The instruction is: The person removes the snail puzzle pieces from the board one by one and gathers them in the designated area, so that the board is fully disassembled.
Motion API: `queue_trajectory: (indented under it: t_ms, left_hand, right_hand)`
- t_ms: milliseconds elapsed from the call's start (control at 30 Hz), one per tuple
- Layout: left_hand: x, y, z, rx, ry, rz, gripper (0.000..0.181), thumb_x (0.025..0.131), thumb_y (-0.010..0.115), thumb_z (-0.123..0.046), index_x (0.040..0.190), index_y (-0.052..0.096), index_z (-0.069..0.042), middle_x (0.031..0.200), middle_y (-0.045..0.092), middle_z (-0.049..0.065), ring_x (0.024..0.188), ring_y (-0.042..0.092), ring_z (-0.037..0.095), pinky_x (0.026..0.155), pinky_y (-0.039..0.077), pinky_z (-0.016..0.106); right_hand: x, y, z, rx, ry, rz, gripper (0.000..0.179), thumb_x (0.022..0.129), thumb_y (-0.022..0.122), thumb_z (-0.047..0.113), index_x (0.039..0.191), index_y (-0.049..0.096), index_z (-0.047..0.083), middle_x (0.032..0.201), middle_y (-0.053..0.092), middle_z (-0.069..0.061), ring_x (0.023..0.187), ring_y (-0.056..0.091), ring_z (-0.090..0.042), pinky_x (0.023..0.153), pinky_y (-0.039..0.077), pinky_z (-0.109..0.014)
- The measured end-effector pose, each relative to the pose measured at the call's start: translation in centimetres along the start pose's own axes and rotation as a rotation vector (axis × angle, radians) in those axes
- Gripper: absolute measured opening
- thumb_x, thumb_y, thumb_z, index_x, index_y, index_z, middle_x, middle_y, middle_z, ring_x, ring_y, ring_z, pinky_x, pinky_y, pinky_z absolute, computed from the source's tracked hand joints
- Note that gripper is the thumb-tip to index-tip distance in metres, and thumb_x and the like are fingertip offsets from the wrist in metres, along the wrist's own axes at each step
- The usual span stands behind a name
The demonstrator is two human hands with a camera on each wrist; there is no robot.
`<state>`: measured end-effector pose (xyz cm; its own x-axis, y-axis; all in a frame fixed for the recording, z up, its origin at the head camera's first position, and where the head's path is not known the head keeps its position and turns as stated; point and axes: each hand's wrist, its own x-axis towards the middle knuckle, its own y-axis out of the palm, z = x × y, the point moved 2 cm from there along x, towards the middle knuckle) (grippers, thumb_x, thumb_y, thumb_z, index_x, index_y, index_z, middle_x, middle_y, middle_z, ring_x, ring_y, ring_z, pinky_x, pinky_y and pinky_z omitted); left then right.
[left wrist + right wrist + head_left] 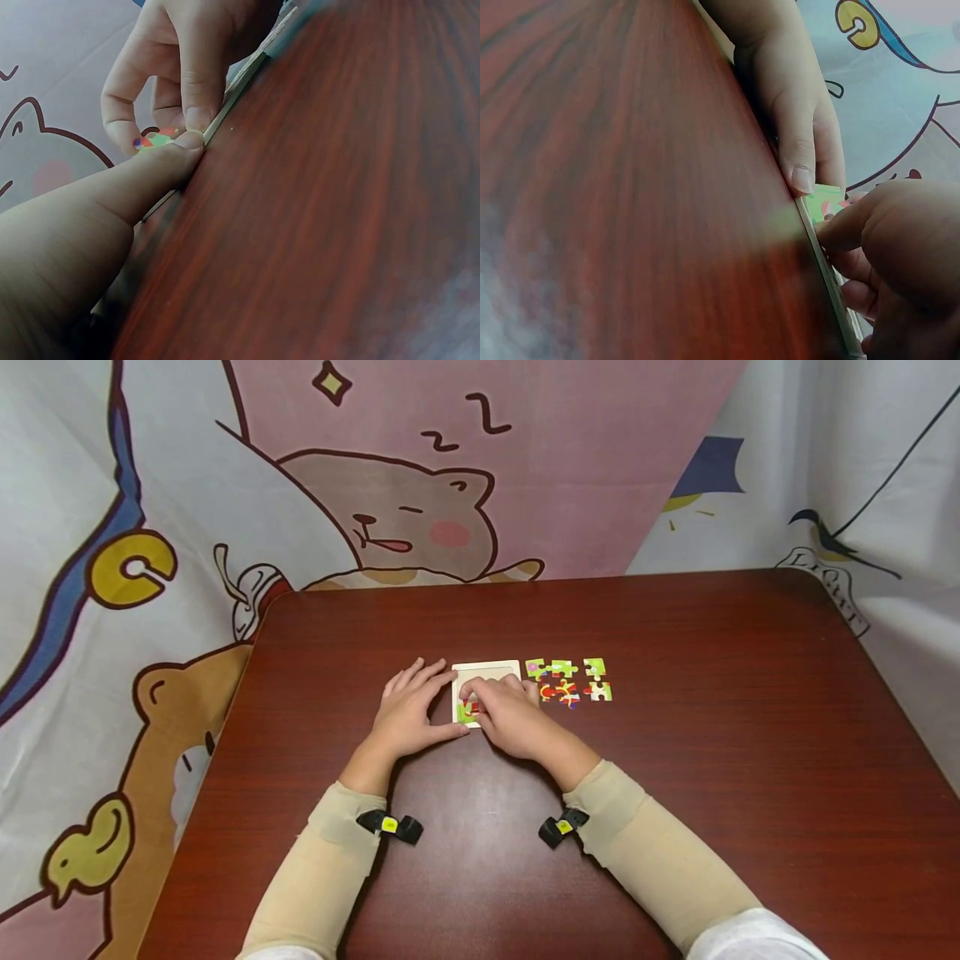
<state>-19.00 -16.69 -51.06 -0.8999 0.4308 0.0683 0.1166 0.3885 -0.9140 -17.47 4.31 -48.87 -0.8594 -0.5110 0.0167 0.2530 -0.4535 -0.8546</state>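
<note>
A small puzzle tray (486, 666) with a pale rim lies flat on the table. My right hand (512, 714) reaches over it, thumb and fingers curled about a green and red jigsaw puzzle piece (467, 712) at the tray's near-left corner. Green on that puzzle piece (822, 196) shows between the two hands in the right wrist view, partly hidden by fingers. My left hand (408, 710) rests beside the tray's left side with fingers extended. Its thumb (169, 157) touches the near-left corner of the rim.
Several loose puzzle pieces (597, 692) lie right of the tray in two rough rows, some partly behind the right hand. The brown wooden table (712, 777) extends around them. A printed cartoon curtain (577, 468) hangs along the table's far edge and sides.
</note>
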Motion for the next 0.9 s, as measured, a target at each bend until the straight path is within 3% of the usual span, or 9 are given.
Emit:
queue_trajectory:
  t_ms: [200,433,700,900]
  left_hand:
    - [0.0,0.0,0.0,-0.003,0.002,-0.003,0.095,0.080,0.082,-0.068,0.158,0.054,-0.022,0.170,0.039,0.004,0.161,0.021,0.033,0.125,0.017,0.059]
    - [0.0,0.1,0.1,0.007,0.014,-0.012,0.095,0.080,0.082,-0.068,0.158,0.054,-0.022,0.170,0.040,0.005,0.160,0.023,0.034,0.124,0.018,0.060]
    - [0.1,0.1,0.0,0.011,0.012,-0.001,0.095,0.082,0.080,-0.070,0.159,0.053,-0.022,0.170,0.039,0.004,0.161,0.022,0.034,0.124,0.018,0.060]
    - [0.0,0.1,0.1,0.009,0.005,0.007,0.095,0.082,0.080,-0.070,0.160,0.052,-0.024,0.171,0.038,0.004,0.161,0.021,0.033,0.124,0.017,0.061]
  right_hand:
    - [-0.2,0.4,-0.4,-0.010,-0.049,-0.062,0.032,0.101,0.070,0.014,0.131,0.063,0.024,0.098,0.063,0.006,0.107,0.052,-0.024,0.101,0.031,-0.056]
    - [-0.5,0.6,-0.9,-0.014,-0.131,-0.167,0.039,0.093,0.080,0.022,0.131,0.070,0.021,0.123,0.072,0.002,0.120,0.052,-0.027,0.104,0.031,-0.059]
    - [-0.6,0.5,-1.3,0.024,-0.209,-0.274,0.041,0.086,0.088,0.022,0.125,0.079,0.018,0.112,0.078,0.001,0.111,0.058,-0.025,0.101,0.034,-0.064]
    - [-0.7,0.3,-1.7,-0.082,-0.220,-0.379,0.029,0.086,0.084,0.021,0.115,0.084,0.018,0.101,0.080,0.005,0.101,0.062,-0.022,0.107,0.031,-0.074]
